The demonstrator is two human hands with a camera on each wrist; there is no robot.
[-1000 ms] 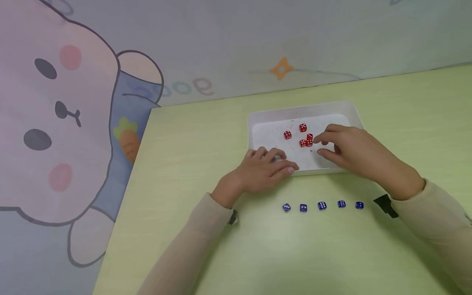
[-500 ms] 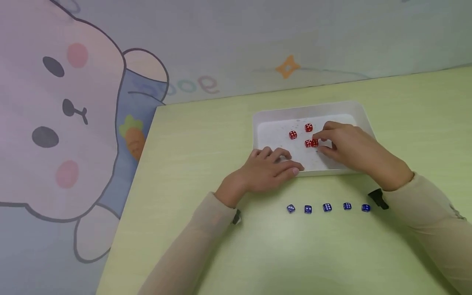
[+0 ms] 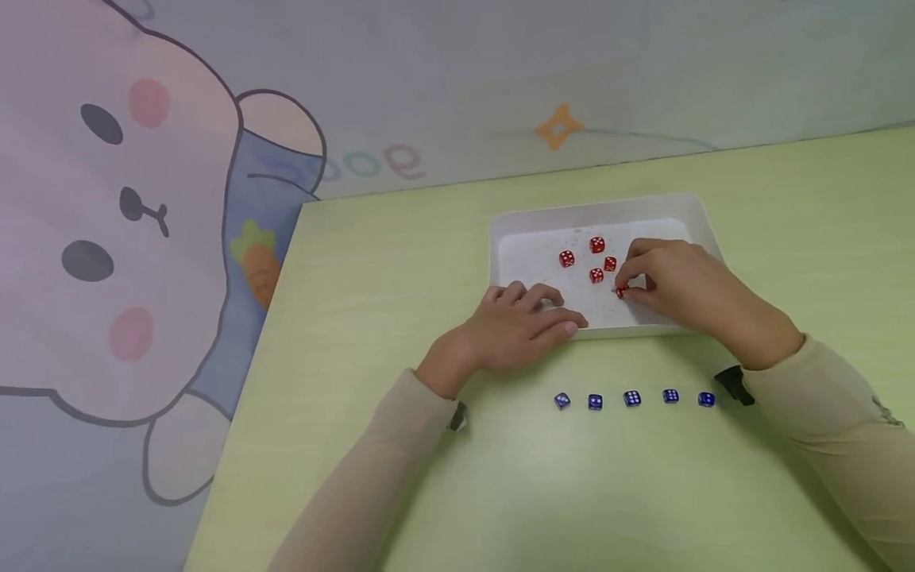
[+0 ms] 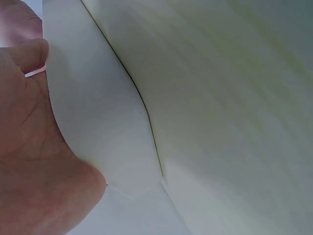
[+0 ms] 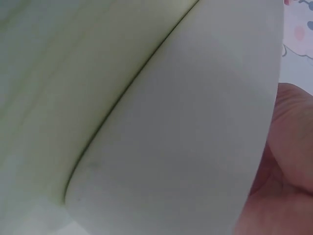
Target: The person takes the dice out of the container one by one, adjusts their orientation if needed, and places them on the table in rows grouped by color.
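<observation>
A white tray [image 3: 515,226] sits on the green table and holds several red dice [image 3: 596,275]. My right hand [image 3: 629,287] reaches into the tray and pinches one red die [image 3: 621,291] between thumb and forefinger near the front. My left hand [image 3: 532,314] rests on the tray's front left rim with its fingers curled over the edge. The left wrist view shows only the tray wall [image 4: 98,117] beside my palm. In the right wrist view the tray's outer wall [image 5: 186,147] fills the frame.
A row of several blue dice [image 3: 632,398] lies on the green table [image 3: 400,262] in front of the tray. The table's left edge borders a cartoon rabbit backdrop [image 3: 107,238]. Bare table lies left of and in front of the hands.
My right hand has closed on one red die from the cluster and drawn it toward the tray's front. The left hand has stayed on the rim.
</observation>
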